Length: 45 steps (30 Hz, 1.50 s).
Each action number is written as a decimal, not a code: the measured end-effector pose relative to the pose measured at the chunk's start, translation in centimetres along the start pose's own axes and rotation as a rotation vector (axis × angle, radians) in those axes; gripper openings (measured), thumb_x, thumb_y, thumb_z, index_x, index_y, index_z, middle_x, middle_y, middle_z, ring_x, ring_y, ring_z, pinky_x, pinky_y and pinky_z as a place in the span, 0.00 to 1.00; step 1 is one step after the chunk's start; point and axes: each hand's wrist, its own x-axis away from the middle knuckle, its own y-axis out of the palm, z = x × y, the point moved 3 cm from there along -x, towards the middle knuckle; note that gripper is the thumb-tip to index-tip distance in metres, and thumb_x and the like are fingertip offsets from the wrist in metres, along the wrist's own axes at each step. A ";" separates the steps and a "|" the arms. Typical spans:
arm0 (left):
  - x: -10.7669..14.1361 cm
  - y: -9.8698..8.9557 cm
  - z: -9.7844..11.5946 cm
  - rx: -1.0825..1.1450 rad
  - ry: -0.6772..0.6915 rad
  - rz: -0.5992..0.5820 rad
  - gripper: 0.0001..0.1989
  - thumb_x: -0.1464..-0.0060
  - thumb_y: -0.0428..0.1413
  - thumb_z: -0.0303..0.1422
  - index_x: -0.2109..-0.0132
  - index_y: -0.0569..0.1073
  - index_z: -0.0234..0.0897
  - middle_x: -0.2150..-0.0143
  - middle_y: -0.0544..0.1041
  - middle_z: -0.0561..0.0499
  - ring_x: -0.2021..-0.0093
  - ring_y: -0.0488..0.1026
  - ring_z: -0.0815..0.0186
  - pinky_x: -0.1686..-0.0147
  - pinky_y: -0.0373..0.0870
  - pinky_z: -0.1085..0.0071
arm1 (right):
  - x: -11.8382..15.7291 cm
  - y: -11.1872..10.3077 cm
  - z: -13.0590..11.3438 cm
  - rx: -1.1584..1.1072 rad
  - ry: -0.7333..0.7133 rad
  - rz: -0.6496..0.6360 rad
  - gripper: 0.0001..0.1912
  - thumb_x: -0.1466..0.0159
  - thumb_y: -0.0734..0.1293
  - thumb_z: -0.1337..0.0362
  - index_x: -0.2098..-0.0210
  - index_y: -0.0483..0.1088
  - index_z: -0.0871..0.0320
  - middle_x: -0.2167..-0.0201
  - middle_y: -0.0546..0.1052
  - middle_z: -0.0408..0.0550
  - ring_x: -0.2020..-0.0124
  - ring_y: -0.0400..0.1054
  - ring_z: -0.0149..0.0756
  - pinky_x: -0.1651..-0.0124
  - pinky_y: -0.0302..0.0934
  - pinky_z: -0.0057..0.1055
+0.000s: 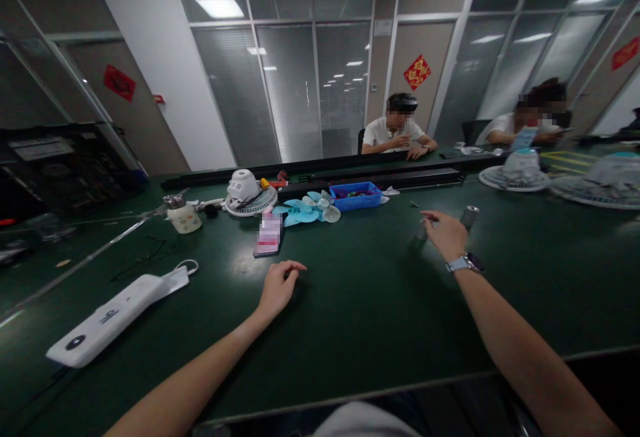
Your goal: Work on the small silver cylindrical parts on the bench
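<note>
My right hand (446, 234) reaches over the right part of the green table, fingertips closed round the top of a small grey metal cylinder (421, 230). Fingers partly cover that cylinder. Just beyond this hand a second grey cylinder (470, 216) stands upright. My left hand (280, 284) rests on the tabletop with fingers loosely stretched out and nothing in them. Nearest to it, a phone with a lit pink screen (269, 234) lies on the table.
Light-blue fan blades (305, 209) lie beside a blue bin (356, 198) of small parts. A white fan head (245, 190) and a jar (183, 216) stand left. A long white device (107, 320) lies front left. More fan heads (515, 174) sit right. Two people sit across.
</note>
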 end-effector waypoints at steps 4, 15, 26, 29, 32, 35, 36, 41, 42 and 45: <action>-0.1 0.1 -0.1 -0.006 -0.004 -0.009 0.15 0.42 0.47 0.32 0.59 0.79 0.40 0.57 0.79 0.50 0.53 0.71 0.58 0.53 0.65 0.62 | 0.1 0.5 0.4 -0.028 0.016 -0.023 0.14 0.38 0.63 0.62 0.55 0.77 0.52 0.61 0.80 0.47 0.62 0.73 0.41 0.63 0.61 0.32; 0.0 0.0 0.1 -0.016 -0.005 -0.004 0.14 0.42 0.48 0.32 0.59 0.79 0.42 0.57 0.79 0.51 0.53 0.70 0.58 0.52 0.65 0.61 | 0.0 0.4 0.5 0.017 0.109 -0.041 0.15 0.38 0.63 0.60 0.54 0.77 0.51 0.62 0.80 0.49 0.62 0.74 0.43 0.63 0.63 0.34; 0.3 -0.2 0.4 0.044 -0.033 -0.012 0.14 0.43 0.48 0.33 0.59 0.79 0.42 0.57 0.79 0.52 0.55 0.70 0.59 0.52 0.65 0.62 | 0.4 2.7 2.1 -0.060 0.248 -0.211 0.26 0.44 0.71 0.54 0.49 0.73 0.57 0.56 0.79 0.56 0.56 0.73 0.51 0.58 0.66 0.40; 0.6 0.0 1.0 0.097 -0.022 -0.035 0.13 0.43 0.49 0.35 0.58 0.78 0.42 0.57 0.79 0.51 0.55 0.70 0.59 0.55 0.66 0.63 | 1.0 2.4 -0.9 -0.242 0.156 -0.175 0.23 0.44 0.72 0.56 0.51 0.74 0.57 0.58 0.79 0.54 0.57 0.74 0.47 0.56 0.67 0.39; 1.2 -0.1 2.3 0.117 0.031 -0.055 0.13 0.42 0.52 0.39 0.55 0.77 0.42 0.58 0.77 0.49 0.56 0.70 0.59 0.59 0.67 0.66 | 3.8 2.2 -7.1 -0.502 -0.086 -0.264 0.23 0.44 0.72 0.57 0.51 0.73 0.56 0.59 0.79 0.51 0.59 0.74 0.41 0.54 0.68 0.38; 1.8 -0.3 3.9 0.123 0.121 -0.050 0.17 0.42 0.54 0.43 0.49 0.75 0.42 0.58 0.77 0.48 0.54 0.70 0.59 0.59 0.67 0.67 | 8.8 1.5 -13.8 -0.664 -0.380 -0.472 0.24 0.43 0.72 0.57 0.48 0.70 0.53 0.58 0.79 0.47 0.59 0.74 0.38 0.53 0.68 0.38; 2.0 -0.4 4.3 0.128 0.154 -0.042 0.18 0.43 0.55 0.43 0.47 0.74 0.42 0.57 0.76 0.48 0.54 0.69 0.60 0.58 0.66 0.66 | 10.5 1.1 -15.5 -0.686 -0.449 -0.530 0.25 0.43 0.72 0.57 0.47 0.69 0.52 0.58 0.79 0.46 0.59 0.74 0.38 0.53 0.68 0.38; 2.7 -0.5 5.3 0.137 0.276 -0.070 0.16 0.42 0.56 0.41 0.49 0.75 0.43 0.56 0.77 0.49 0.53 0.68 0.60 0.53 0.64 0.64 | 15.6 -0.6 -19.3 -0.694 -0.643 -0.642 0.28 0.40 0.71 0.59 0.42 0.62 0.50 0.53 0.77 0.46 0.52 0.72 0.42 0.47 0.63 0.43; 2.7 -0.5 5.4 0.138 0.291 -0.082 0.15 0.42 0.56 0.41 0.50 0.76 0.43 0.56 0.77 0.49 0.53 0.68 0.60 0.52 0.64 0.64 | 15.9 -0.6 -19.4 -0.696 -0.652 -0.653 0.30 0.40 0.70 0.60 0.40 0.60 0.50 0.53 0.77 0.47 0.51 0.72 0.42 0.46 0.62 0.43; 2.5 -0.2 5.2 0.144 0.273 -0.087 0.13 0.42 0.57 0.41 0.53 0.78 0.44 0.56 0.77 0.49 0.53 0.68 0.59 0.52 0.64 0.63 | 16.1 -0.2 -19.1 -0.724 -0.627 -0.685 0.34 0.39 0.70 0.59 0.38 0.55 0.52 0.54 0.78 0.47 0.51 0.72 0.42 0.46 0.61 0.44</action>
